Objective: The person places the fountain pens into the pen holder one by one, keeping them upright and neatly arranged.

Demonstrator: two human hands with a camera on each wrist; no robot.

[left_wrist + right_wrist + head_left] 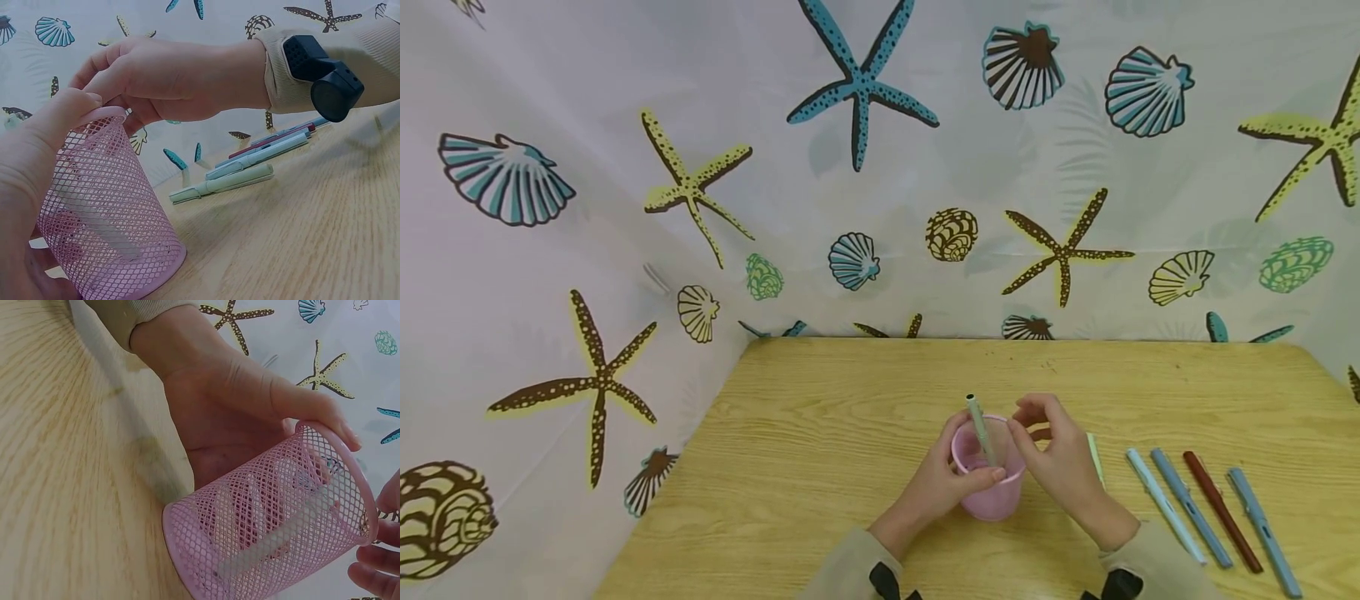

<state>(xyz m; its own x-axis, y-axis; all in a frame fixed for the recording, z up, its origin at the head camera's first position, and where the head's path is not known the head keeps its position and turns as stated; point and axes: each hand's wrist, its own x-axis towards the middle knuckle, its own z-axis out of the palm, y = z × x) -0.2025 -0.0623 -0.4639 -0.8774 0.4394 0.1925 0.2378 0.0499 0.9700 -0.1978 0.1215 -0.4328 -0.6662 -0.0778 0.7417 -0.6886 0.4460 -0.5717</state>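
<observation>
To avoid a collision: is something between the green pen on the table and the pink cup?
In the head view, the right hand is between the pink cup and that green pen; nothing else visible is.

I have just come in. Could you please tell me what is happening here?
A person's left hand grips a pink mesh cup, while the right hand is at its rim. A greyish-green pen leans inside the cup. To the right, a light green pen, a light blue pen, a dark red pen and two blue pens lie on the wooden table.
</observation>
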